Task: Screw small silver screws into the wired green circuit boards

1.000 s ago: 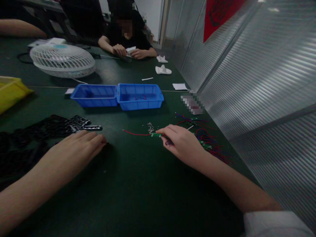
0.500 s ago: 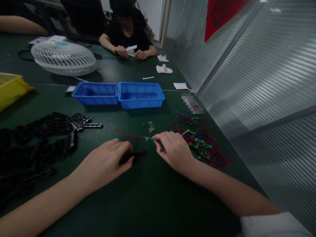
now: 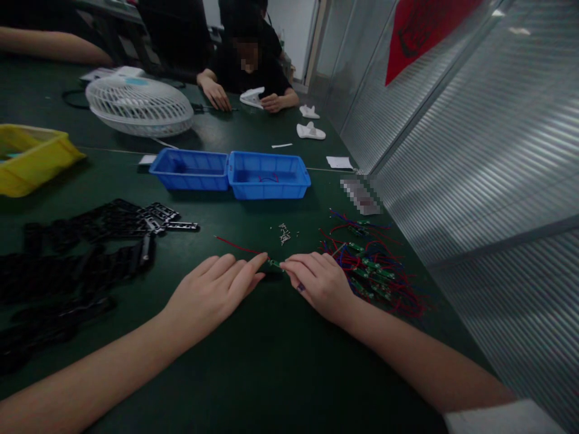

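Note:
A small green circuit board (image 3: pixel 275 263) with a red wire (image 3: pixel 237 245) trailing left is between my hands, low over the table. My left hand (image 3: pixel 217 283) is closed, with thumb and index finger at the board's left end. The fingers of my right hand (image 3: pixel 319 278) pinch its right end. A slim tool with a purple handle (image 3: pixel 301 287) is tucked in my right hand, and its thin metal shaft (image 3: pixel 339 249) sticks out behind the fingers. A dark strip just under the board is mostly hidden by my left fingers.
Loose screws (image 3: pixel 284 234) lie ahead of my hands. Wired boards (image 3: pixel 375 271) are heaped at right, black plastic parts (image 3: pixel 90 265) at left. Beyond stand blue bins (image 3: pixel 269 191), a yellow bin (image 3: pixel 40 166) and a fan (image 3: pixel 138 105). Across the table a person (image 3: pixel 251 72) handles a white part.
My left hand has moved right and closed at the board's left end. The board has come down slightly in my right hand. The whole view has shifted a little.

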